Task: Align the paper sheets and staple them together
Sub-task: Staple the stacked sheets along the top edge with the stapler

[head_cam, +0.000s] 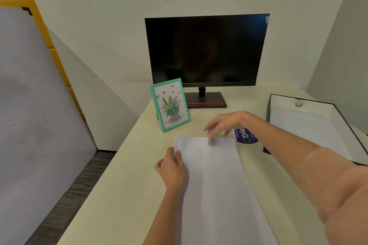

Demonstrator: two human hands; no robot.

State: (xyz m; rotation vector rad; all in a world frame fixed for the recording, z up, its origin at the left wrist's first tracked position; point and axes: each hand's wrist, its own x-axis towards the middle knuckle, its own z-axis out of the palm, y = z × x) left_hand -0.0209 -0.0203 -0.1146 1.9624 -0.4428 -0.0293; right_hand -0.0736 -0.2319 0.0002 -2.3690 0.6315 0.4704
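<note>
White paper sheets (215, 181) lie stacked on the cream desk (111, 195), running from the middle toward the near edge. My left hand (172, 167) rests on the stack's left edge near the far left corner, thumb on top of the paper. A small silver stapler (210, 137) stands over the far edge of the sheets, near the middle of that edge. My right hand (225, 123) reaches in from the right and holds the stapler from above with its fingertips.
A teal picture frame (170, 104) with a flower drawing stands behind the sheets to the left. A dark monitor (207, 49) sits at the back. A round blue sticker (246, 135) lies right of the stapler. An open black box (318, 125) with a white lining occupies the right side.
</note>
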